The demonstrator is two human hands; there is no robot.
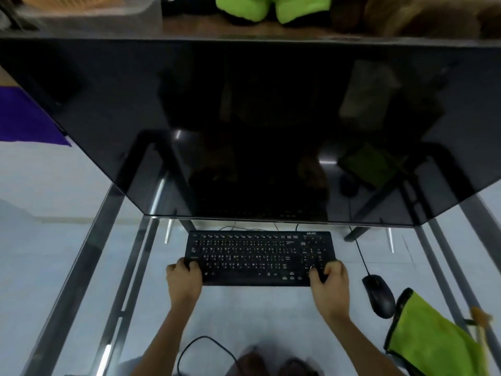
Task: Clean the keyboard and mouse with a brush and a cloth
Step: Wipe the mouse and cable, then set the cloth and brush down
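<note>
A black keyboard (257,256) lies flat on the glass desk (81,267) in front of the monitor. My left hand (184,278) grips its near left corner, fingers curled over the edge. My right hand (329,283) grips its near right corner the same way. A black wired mouse (379,295) rests to the right of the keyboard. A green cloth (431,340) with a dark border lies at the desk's right front. A brush (481,324) with a pale handle and brownish bristles lies blurred on the cloth's far right side.
A large dark monitor (244,131) looms over the back of the desk. The mouse cable (362,253) runs back under the monitor. A black cable (206,346) loops below the glass near my arms. A purple cloth (24,120) sits far left.
</note>
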